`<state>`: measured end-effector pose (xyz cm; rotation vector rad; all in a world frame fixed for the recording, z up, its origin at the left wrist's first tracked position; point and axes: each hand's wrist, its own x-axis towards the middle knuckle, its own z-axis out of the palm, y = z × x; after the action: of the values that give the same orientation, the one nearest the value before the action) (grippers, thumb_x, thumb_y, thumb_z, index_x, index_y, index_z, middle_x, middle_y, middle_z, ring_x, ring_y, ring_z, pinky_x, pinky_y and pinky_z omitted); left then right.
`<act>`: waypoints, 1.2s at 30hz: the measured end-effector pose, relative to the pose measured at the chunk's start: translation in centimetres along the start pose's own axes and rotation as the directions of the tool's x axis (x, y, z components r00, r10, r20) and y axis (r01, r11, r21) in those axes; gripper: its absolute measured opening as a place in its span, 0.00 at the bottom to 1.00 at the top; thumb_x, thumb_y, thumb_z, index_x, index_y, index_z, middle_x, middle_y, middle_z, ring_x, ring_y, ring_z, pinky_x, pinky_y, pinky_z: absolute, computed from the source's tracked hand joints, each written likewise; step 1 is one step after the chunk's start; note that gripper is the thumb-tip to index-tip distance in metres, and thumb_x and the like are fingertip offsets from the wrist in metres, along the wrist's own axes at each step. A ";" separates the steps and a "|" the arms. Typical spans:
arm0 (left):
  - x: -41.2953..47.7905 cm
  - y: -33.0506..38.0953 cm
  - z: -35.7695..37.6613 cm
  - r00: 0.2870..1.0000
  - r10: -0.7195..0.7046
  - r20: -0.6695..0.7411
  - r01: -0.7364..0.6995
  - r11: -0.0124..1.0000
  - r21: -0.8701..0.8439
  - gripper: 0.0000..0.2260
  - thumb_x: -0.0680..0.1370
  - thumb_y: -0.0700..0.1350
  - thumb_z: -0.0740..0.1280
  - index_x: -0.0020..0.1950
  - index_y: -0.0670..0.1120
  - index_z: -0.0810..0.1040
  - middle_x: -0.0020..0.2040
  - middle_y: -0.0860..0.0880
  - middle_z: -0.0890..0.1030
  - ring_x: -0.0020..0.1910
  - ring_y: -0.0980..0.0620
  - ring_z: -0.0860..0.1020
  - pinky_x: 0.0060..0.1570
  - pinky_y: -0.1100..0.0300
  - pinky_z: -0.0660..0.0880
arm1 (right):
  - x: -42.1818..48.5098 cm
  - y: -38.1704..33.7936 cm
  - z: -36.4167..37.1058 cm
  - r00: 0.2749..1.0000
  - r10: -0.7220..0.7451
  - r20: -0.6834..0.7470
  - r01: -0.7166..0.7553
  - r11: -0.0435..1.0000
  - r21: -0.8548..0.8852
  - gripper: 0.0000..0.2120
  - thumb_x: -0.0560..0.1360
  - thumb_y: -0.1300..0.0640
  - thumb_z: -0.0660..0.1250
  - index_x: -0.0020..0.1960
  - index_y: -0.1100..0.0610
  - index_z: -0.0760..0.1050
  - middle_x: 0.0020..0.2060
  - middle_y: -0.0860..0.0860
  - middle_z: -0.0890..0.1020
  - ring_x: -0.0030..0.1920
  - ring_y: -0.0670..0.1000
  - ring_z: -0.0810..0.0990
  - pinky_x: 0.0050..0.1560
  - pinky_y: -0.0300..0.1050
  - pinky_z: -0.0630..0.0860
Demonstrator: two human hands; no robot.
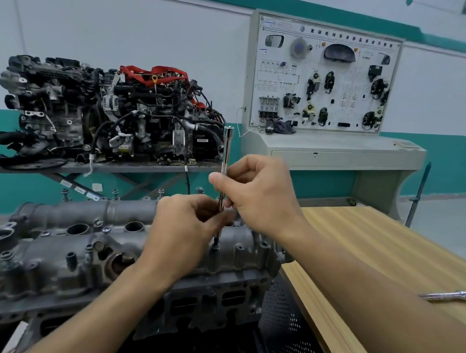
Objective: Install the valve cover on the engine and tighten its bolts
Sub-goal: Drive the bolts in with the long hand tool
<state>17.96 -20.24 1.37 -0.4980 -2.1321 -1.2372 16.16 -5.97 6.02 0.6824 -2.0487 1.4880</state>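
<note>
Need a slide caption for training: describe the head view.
Person's left hand and right hand hold a chrome extension bar upright on a valve cover bolt.

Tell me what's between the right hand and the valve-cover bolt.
Head view: the lower shaft of the chrome extension bar, pinched by the left hand, runs from the right hand down to the bolt.

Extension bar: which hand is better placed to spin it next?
Likely right: the right hand pinches the extension bar mid-shaft, while the left hand steadies its lower end above the bolt.
</note>
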 end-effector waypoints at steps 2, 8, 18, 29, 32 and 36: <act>0.4 -0.2 -0.1 0.999 -0.002 0.047 0.003 1.000 -0.025 0.05 0.76 0.46 0.76 0.39 0.50 0.86 0.29 0.60 0.82 0.27 0.64 0.76 0.30 0.72 0.69 | 0.2 -0.2 -0.2 0.997 0.002 0.081 -0.002 1.000 0.006 0.08 0.76 0.56 0.72 0.43 0.60 0.79 0.33 0.55 0.85 0.26 0.50 0.80 0.27 0.42 0.76; 1.7 0.1 -1.7 0.929 -0.012 0.370 0.034 0.998 -0.052 0.05 0.81 0.39 0.68 0.49 0.44 0.84 0.43 0.49 0.87 0.44 0.55 0.85 0.44 0.59 0.80 | 1.3 -0.9 -1.8 0.928 0.039 0.372 -0.078 0.993 0.090 0.08 0.83 0.61 0.61 0.51 0.62 0.77 0.47 0.51 0.86 0.30 0.50 0.80 0.27 0.40 0.75; 0.5 0.3 -0.6 0.998 0.064 -0.016 -0.064 0.998 0.001 0.06 0.75 0.50 0.75 0.38 0.52 0.86 0.33 0.59 0.85 0.31 0.59 0.83 0.35 0.58 0.79 | 0.0 -0.4 0.6 0.994 -0.073 -0.081 0.075 0.997 0.017 0.11 0.71 0.57 0.77 0.34 0.60 0.80 0.27 0.52 0.83 0.25 0.48 0.80 0.27 0.41 0.75; 2.4 0.2 -2.1 0.916 -0.032 0.400 0.070 0.994 -0.080 0.10 0.83 0.43 0.66 0.52 0.39 0.85 0.48 0.39 0.86 0.49 0.34 0.83 0.54 0.37 0.79 | 1.0 -0.1 -1.5 0.938 0.001 0.347 -0.037 0.995 0.096 0.08 0.82 0.65 0.61 0.50 0.68 0.77 0.45 0.57 0.85 0.27 0.48 0.76 0.29 0.33 0.72; 1.5 0.1 -1.3 0.942 -0.014 0.336 0.053 0.993 -0.106 0.08 0.80 0.47 0.71 0.45 0.44 0.85 0.39 0.42 0.85 0.34 0.44 0.79 0.40 0.49 0.79 | 0.4 -0.1 -0.8 0.978 -0.011 0.209 -0.016 0.992 0.126 0.09 0.79 0.64 0.66 0.44 0.69 0.79 0.40 0.62 0.85 0.25 0.50 0.79 0.25 0.38 0.74; 1.0 -0.1 -0.8 0.996 -0.011 0.093 0.018 0.997 -0.080 0.08 0.75 0.49 0.76 0.39 0.47 0.86 0.33 0.52 0.86 0.32 0.44 0.84 0.34 0.47 0.80 | -0.3 -0.1 0.2 0.999 -0.033 0.041 0.029 0.995 0.100 0.08 0.75 0.63 0.72 0.38 0.64 0.82 0.29 0.56 0.84 0.22 0.48 0.78 0.24 0.39 0.74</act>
<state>17.42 -20.95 2.24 -0.5856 -2.1723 -1.3363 16.44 -6.11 5.79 0.7877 -1.9965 1.5784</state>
